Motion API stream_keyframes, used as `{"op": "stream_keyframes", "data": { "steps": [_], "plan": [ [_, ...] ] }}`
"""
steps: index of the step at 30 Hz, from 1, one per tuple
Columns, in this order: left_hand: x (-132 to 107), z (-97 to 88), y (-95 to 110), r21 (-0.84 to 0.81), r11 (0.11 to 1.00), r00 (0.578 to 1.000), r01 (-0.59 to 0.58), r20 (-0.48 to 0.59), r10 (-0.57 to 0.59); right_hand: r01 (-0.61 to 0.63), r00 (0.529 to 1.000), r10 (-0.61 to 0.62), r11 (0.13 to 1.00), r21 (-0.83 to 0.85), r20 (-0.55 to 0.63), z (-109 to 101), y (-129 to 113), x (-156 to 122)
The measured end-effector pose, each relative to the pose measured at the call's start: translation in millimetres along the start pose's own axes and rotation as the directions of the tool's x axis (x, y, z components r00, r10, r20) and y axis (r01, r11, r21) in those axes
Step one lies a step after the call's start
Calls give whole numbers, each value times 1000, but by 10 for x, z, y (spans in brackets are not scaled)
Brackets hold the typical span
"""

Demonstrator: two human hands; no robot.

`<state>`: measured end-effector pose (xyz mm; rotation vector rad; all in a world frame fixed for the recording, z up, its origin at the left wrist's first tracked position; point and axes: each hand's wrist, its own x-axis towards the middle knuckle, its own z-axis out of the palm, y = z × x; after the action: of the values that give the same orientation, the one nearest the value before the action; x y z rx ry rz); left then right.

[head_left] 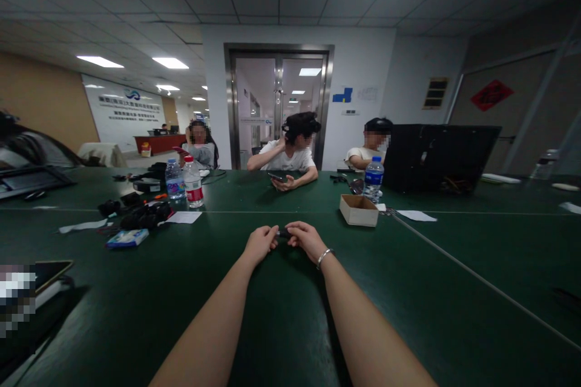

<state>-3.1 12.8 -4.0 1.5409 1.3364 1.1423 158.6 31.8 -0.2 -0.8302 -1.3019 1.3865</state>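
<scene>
A small dark, rod-like object (284,233) spans the short gap between my hands, just over the green table. My left hand (261,244) pinches its left end between thumb and fingers. Round the right end, the fingers of my right hand (307,240) are closed; that wrist wears a silver bracelet. Most of the object is covered by my fingers, so its exact kind is unclear. Both forearms reach in from the bottom edge of the view.
An open cardboard box (358,213) and a blue-labelled water bottle (373,179) stand right of my hands. Leftward are two bottles, dark gear (147,215) and a blue-and-white packet (128,238). A black case (438,157) stands far right. Across the table (290,326), people sit, one holding a phone.
</scene>
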Motion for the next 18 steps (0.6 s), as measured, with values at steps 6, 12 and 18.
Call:
{"op": "stream_keyframes", "data": {
  "steps": [6,12,18],
  "plan": [
    [-85,-12,93,-122,988,996,-92,13,94,-2,1000,2,1000,1,-7,-7,10,4],
    [-39,23,68,-84,996,1000,19,-6,-19,1,1000,-1,1000,-2,-9,-2,17,9],
    [-47,-1,50,-126,987,995,-99,-14,98,-4,1000,4,1000,4,-12,9,-2,-2]
  ]
}}
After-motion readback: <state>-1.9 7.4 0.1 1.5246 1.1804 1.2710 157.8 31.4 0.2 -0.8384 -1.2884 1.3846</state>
